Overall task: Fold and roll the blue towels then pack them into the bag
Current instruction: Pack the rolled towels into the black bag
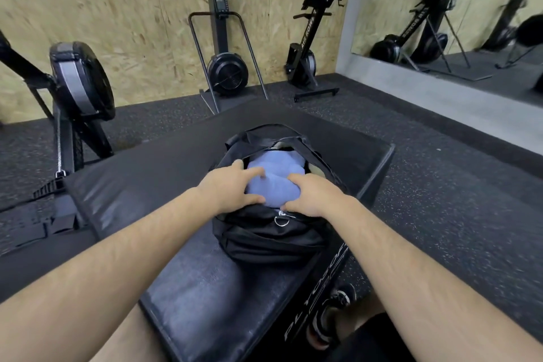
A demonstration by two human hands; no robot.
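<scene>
Both hands (270, 191) on bagged towel (271, 176)

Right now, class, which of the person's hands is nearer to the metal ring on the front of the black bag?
Right. The right hand sits just above the metal ring, its thumb almost touching it. The left hand rests on the blue towel, farther up and to the left.

Both forearms bare, no sleeves, no watch/jewellery visible. Left hand (227, 185) and right hand (311, 194) ungloved. Dark shorts (379, 341); black/white shoe (332, 317), blurred.
</scene>
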